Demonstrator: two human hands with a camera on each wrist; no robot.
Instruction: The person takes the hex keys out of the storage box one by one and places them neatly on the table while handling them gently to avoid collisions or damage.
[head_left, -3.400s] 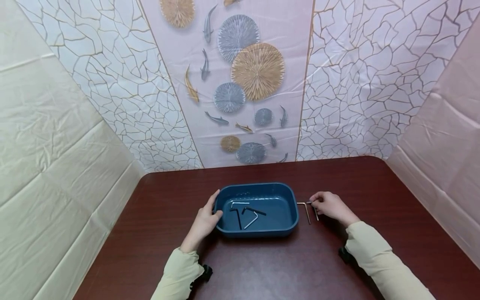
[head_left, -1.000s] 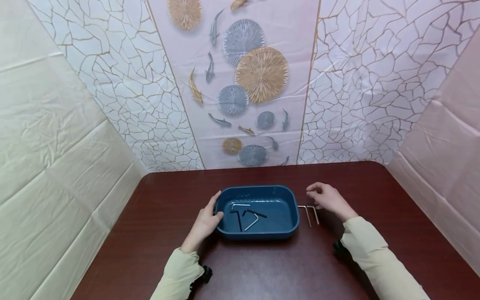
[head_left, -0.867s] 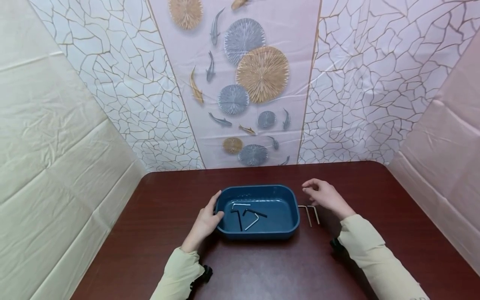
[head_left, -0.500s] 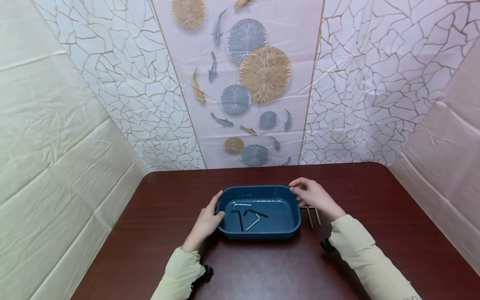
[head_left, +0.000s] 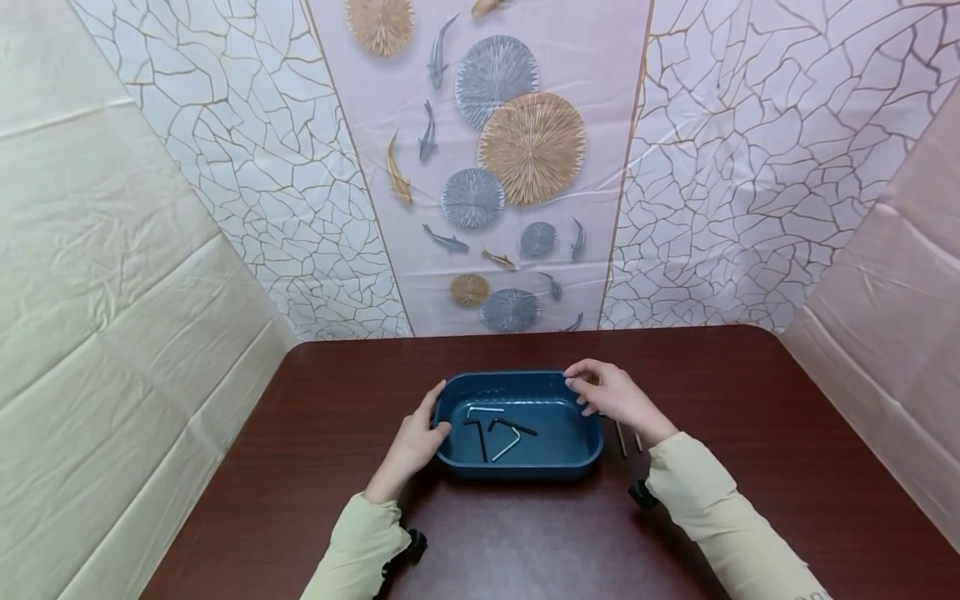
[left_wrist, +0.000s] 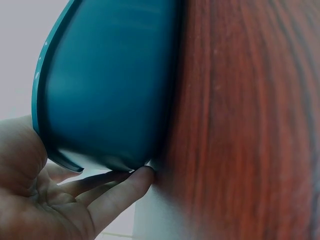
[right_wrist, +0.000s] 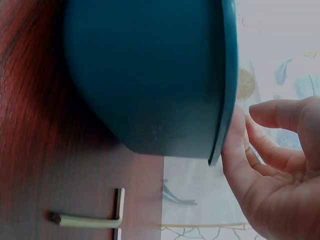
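The left hand (head_left: 408, 442) is steadying the blue tray (head_left: 517, 470) by gripping its left end while the loosely bent, seemingly empty right hand (head_left: 611, 396) is hovering over the right end, fingertip pinching probably best suiting the hex keys (head_left: 517, 427) inside.

A dark reddish-brown table (head_left: 510, 537) with rounded far corners shows streaky wood grain. Behind it rises a pale pink panel (head_left: 420, 187), printed with round and fish-shaped motifs in gold and grey-blue; the large gold disc (head_left: 532, 149) overlaps the lower right of a grey-blue disc (head_left: 491, 75). The left white panel (head_left: 217, 158) and the right white panel (head_left: 757, 158) flank it, both covered in irregular brownish crackle lines. A creased cream cloth (head_left: 112, 367) lines the left side, a pinkish cloth (head_left: 892, 325) the right.
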